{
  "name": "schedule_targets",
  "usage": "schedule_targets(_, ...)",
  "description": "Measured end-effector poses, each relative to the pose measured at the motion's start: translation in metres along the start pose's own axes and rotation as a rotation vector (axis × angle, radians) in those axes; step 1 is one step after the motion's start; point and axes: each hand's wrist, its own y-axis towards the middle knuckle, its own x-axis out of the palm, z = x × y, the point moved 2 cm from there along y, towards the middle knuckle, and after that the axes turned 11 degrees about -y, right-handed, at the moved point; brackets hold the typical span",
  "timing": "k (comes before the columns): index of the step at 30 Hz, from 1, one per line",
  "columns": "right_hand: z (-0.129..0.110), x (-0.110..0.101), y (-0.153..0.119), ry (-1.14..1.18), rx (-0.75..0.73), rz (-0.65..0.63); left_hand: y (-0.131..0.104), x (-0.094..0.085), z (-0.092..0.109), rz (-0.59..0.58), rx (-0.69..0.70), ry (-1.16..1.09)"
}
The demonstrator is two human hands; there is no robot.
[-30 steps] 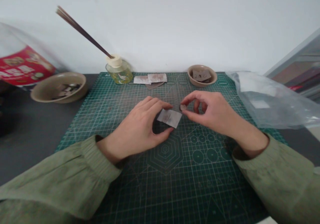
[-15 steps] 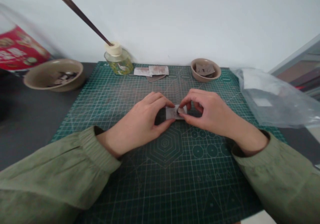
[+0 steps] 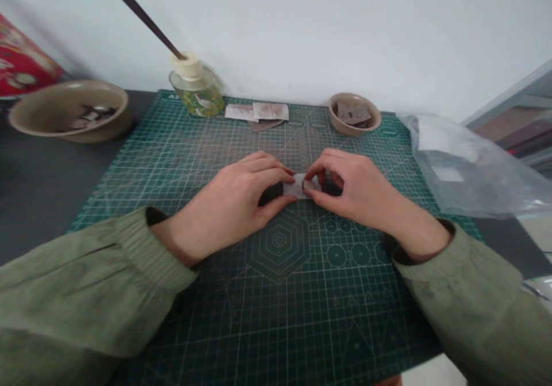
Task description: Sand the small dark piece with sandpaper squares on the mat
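Observation:
A small greyish-white slip of paper (image 3: 291, 189) lies on the green cutting mat (image 3: 276, 311). My left hand (image 3: 241, 193) braces its left part, with the thumb at the near edge and fingers at the far edge. Over the right part, my right hand (image 3: 356, 182) pinches a small brownish piece with a dark edge (image 3: 309, 184) between thumb and fingertips. The piece rests against the slip; its exact kind is too small and blurred to make out.
Behind stand a reed diffuser bottle (image 3: 198, 95), two pale slips (image 3: 271, 111) on a brown piece, and a small bowl (image 3: 353, 130) of brownish pieces. A larger bowl (image 3: 86, 136) sits left. A clear plastic bag (image 3: 474, 173) lies right; a red package (image 3: 21, 58) is far left.
The view has shifted slightly, so most things sit a little higher and further left. Both hands keep nearly the same hold on the slip and the small piece.

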Motion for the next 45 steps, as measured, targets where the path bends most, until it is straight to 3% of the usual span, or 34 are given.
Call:
schedule_targets(20,0.005,0.005,0.0,-0.03,-0.039,-0.003,-0.001,0.003,-0.001,0.042,0.007,0.004)
schedule_targets(32,-0.007,0.015,0.003,0.063,-0.073,0.028,0.0,0.004,0.001,0.025,0.006,0.042)
schedule_targets(45,0.003,0.013,0.0,0.043,-0.08,0.06,-0.001,0.003,0.003,0.041,0.045,0.059)
